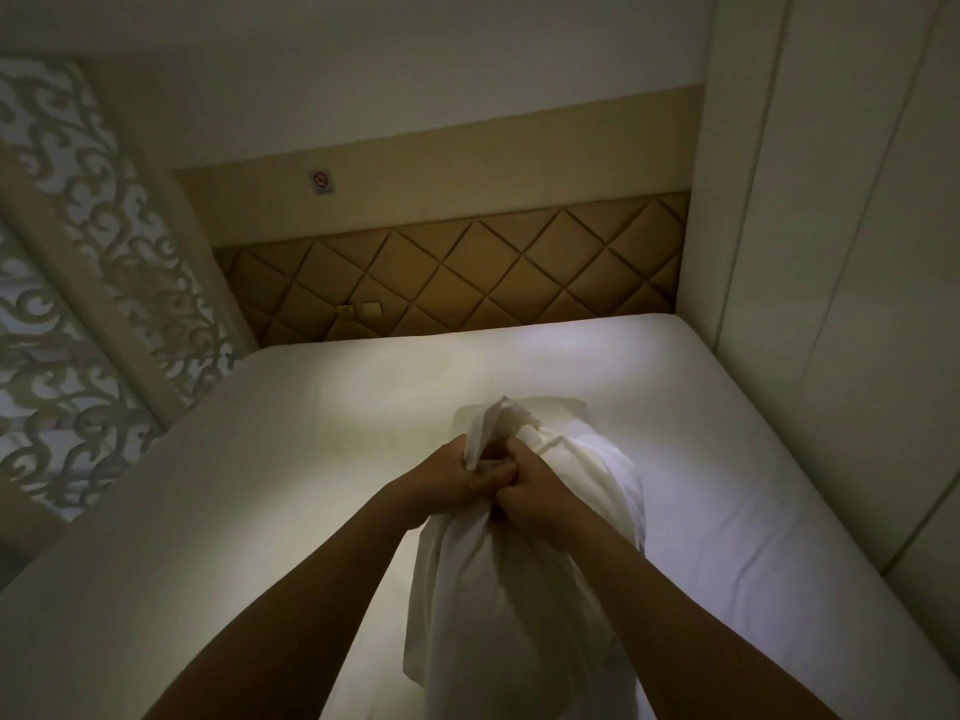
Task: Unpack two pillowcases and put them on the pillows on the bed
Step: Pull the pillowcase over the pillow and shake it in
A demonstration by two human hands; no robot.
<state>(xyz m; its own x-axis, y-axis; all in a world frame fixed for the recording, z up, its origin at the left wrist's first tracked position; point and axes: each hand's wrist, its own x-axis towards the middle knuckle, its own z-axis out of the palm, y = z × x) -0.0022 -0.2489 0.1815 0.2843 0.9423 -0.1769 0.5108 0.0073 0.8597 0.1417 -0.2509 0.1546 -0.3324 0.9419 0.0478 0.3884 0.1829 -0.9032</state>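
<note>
A white pillowcase hangs bunched between my arms over the bed, and its bulk suggests a pillow inside, though I cannot tell for sure. My left hand and my right hand are side by side, both clenched on the gathered top of the fabric. A loose flap of cloth sticks up above my fists. No second pillow or pillowcase is in view.
The bed has a plain white sheet. A quilted tan headboard with two small switch plates runs along the far wall. A carved white lattice screen borders the left side; white cabinet panels border the right.
</note>
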